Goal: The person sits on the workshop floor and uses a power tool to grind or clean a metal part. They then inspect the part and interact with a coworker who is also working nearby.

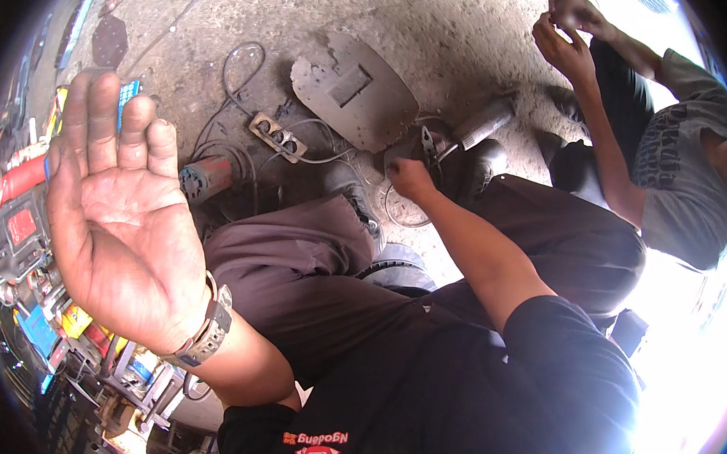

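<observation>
My left hand (128, 215) is raised close to the camera, palm up and fingers stretched out, with nothing in it; a watch (208, 330) is on its wrist. My right hand (410, 180) is low between my knees, fingers curled closed. Whatever it grips, if anything, is hidden. Just beyond it stand the jaws of a pliers-like tool (428, 140), beside a grey cylindrical tool (485, 122). A worn grey welding shield (390, 102) with a rectangular window lies on the ground ahead of that hand.
A socket strip (278, 138) and looped grey cable (226, 78) lie left of the shield, near a round red-and-grey object (205, 179). Tools and boxes crowd the left side, including a dark case (15, 237). Another person's hands (568, 27) are together at upper right.
</observation>
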Tool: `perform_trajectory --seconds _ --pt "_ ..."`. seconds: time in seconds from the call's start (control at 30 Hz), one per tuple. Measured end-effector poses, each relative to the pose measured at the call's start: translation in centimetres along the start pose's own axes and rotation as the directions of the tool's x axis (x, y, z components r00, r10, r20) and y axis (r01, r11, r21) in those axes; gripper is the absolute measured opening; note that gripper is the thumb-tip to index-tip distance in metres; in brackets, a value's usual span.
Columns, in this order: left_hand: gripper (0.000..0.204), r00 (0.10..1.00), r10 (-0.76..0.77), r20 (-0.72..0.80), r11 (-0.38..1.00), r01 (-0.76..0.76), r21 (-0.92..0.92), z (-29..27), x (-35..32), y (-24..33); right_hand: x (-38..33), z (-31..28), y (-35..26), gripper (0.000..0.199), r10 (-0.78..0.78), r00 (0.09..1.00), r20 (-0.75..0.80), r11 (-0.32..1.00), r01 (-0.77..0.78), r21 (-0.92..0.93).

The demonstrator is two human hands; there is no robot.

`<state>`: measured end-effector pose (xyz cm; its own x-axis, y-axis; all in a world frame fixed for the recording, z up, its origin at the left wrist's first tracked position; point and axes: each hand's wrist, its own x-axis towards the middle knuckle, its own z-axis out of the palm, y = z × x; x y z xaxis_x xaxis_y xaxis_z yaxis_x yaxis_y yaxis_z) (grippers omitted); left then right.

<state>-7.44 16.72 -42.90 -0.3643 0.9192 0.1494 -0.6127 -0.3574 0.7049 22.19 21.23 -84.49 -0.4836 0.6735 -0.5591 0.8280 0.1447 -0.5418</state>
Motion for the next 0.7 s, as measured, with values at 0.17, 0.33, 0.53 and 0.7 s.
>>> perform_trajectory --seconds 0.17,0.33,0.53,0.7 --pt "0.055 1.000 0.028 -0.005 0.999 -0.028 0.018 -0.5 0.1 -0.4 1.1 -3.0 -0.5 0.049 0.266 0.943 -0.202 0.964 -0.262 0.045" --pt "0.053 0.998 0.025 -0.057 0.999 -0.024 0.028 0.1 0.4 -0.7 5.1 -3.8 -0.5 0.069 0.370 0.805 -0.464 0.928 -0.290 0.236" --pt "0.051 0.989 0.036 -0.141 0.997 -0.026 0.069 0.7 0.2 -1.0 8.2 -6.7 -1.6 0.056 0.385 0.891 -0.242 0.878 -0.272 0.394" --pt "0.045 0.955 0.072 -0.288 0.983 -0.019 0.182 0.6 0.2 -1.8 6.8 -9.6 -5.2 0.040 0.216 0.929 -0.300 0.941 -0.116 0.317"
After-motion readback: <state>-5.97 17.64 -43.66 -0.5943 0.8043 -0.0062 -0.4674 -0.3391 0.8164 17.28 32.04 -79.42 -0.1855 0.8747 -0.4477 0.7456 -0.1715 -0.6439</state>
